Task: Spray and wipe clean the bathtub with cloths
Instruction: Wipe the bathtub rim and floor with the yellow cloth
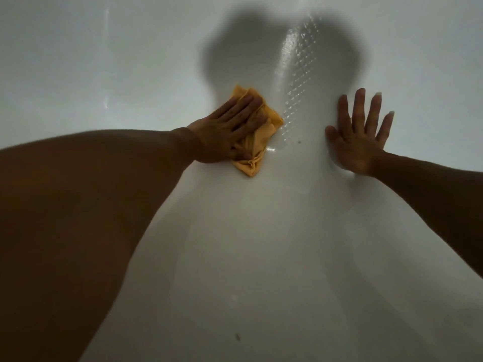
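Droplets (298, 95) run toward the bathtub's (261, 231) far end just right of the cloth (273, 124), pressed under the flat-fingered left hand (227, 131), seemingly nearer them than the splayed, empty right hand (358, 145).

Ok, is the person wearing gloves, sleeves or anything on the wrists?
No. The left hand and right hand are ungloved, and no ring, watch or band shows. The left forearm and right forearm are uncovered to the frame edges; no sleeve is in view. The right hand's fingernails look longish.
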The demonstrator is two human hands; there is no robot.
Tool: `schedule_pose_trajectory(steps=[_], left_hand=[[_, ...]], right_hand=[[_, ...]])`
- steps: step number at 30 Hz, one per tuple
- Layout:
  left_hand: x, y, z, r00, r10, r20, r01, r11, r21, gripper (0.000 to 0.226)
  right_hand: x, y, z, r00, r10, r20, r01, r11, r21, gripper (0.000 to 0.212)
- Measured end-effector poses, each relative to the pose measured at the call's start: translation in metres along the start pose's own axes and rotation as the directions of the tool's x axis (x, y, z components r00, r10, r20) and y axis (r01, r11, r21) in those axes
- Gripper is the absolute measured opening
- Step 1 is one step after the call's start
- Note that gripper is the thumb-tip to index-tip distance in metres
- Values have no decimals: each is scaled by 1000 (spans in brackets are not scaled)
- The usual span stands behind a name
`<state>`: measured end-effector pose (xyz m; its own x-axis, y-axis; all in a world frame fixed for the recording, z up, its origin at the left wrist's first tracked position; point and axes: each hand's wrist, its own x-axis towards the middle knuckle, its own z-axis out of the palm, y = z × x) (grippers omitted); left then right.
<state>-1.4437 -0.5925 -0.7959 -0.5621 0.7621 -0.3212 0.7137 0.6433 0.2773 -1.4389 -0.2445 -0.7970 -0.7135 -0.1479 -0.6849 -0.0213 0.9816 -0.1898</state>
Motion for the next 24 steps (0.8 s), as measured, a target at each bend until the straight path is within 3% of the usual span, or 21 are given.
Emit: schedule_pose_trajectory(steps=[8, 12, 16, 21, 24], left_hand=[[73, 66, 7, 988, -52, -143, 51, 999, -8, 79], [93, 86, -3, 960, -170, -222, 165, 986, -39, 53], [95, 91, -11, 933, -174, -316, 190, 982, 19, 23], [79, 60, -25, 911, -296, -287, 308, 952, -5, 13], [61, 39, -41, 900, -408, -150, 405, 913, -52, 21]], right_hand=[[1, 2, -4, 999, -36, -1, 36, 999, 5, 68], [1, 9, -9, 995, -98, 10, 98, 994, 51, 68], [-3, 20, -16, 988, -157, 16, 154, 981, 115, 63], [-1, 22, -14, 991, -134, 15, 132, 987, 95, 65], [0, 17, -12, 995, -97, 17, 96, 992, 83, 68]])
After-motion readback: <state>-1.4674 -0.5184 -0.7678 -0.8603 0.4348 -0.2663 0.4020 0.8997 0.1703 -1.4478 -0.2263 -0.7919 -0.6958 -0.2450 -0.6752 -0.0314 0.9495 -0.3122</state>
